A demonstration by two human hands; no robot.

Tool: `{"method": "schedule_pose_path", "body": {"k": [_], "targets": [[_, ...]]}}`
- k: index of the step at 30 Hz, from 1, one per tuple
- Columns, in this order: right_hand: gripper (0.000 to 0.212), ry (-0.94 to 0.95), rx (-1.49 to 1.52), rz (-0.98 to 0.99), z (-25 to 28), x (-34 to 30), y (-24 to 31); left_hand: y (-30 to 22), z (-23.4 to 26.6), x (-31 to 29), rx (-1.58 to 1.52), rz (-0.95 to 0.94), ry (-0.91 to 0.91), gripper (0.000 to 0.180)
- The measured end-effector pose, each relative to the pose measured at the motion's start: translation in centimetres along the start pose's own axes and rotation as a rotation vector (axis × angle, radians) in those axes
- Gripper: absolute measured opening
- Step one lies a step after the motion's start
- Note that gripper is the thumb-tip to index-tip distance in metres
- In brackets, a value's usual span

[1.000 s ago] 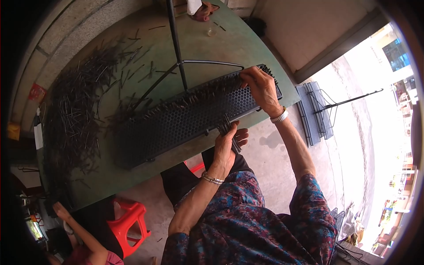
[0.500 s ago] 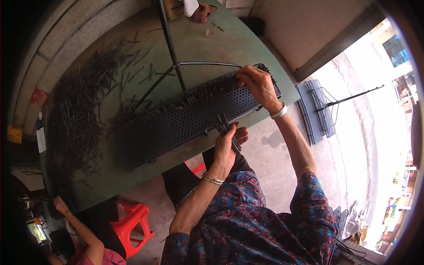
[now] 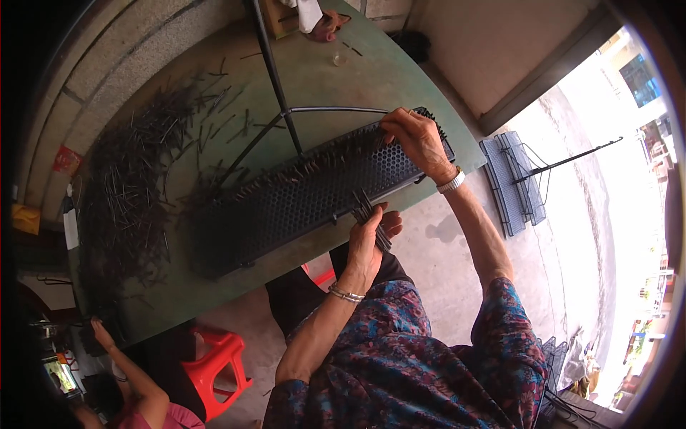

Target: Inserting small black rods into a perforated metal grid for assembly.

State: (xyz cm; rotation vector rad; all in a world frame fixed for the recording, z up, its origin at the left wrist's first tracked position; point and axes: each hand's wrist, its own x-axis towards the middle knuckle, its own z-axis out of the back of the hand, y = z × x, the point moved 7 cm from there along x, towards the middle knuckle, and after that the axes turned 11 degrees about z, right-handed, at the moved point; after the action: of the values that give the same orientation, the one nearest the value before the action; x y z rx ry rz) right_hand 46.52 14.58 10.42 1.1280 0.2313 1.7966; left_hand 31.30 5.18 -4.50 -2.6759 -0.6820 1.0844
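Note:
A long dark tray (image 3: 300, 211) full of round holes lies slantwise near the front edge of the green table. Thin dark strips (image 3: 321, 163) stand upright along its far side, thickest at the right end. My left hand (image 3: 364, 243) is closed around a small bundle of dark, thin strips (image 3: 362, 204), just off the tray's near edge. Over the right part of the tray, my right hand (image 3: 420, 139) has its fingertips pinched together beside the row of standing strips. Whatever lies between those fingertips is too small to make out.
Loose dark strips form a large pile (image 3: 128, 186) at the table's left. A black metal frame (image 3: 275, 79) rises behind the tray. A small clear cup (image 3: 339, 58) stands farther back. Another person's hand (image 3: 102, 332) is at lower left, near a red stool (image 3: 216, 368). Perforated racks (image 3: 511, 186) stand at right.
The whole view has shifted slightly. Both my hands keep almost the same place and grip at the tray, and the other person's hand has barely moved.

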Motion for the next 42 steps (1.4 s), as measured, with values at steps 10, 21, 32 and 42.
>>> {"method": "schedule_pose_path", "body": {"k": [10, 21, 32, 42], "targets": [[0.006, -0.018, -0.041, 0.025, 0.22, -0.22, -0.11, -0.07, 0.2, 0.14, 0.01, -0.027, -0.017, 0.026], [0.005, -0.06, 0.032, 0.011, 0.25, -0.42, 0.06, 0.08, 0.32, 0.2, 0.004, -0.022, -0.019, 0.027], [0.005, -0.045, -0.004, 0.068, 0.47, -0.32, 0.55, 0.01, 0.17, 0.0, 0.01, -0.023, -0.016, 0.026], [0.006, -0.103, 0.033, 0.051, 0.47, -0.94, 0.22, 0.13, 0.07, 0.05, 0.005, -0.026, -0.045, 0.024]]}}
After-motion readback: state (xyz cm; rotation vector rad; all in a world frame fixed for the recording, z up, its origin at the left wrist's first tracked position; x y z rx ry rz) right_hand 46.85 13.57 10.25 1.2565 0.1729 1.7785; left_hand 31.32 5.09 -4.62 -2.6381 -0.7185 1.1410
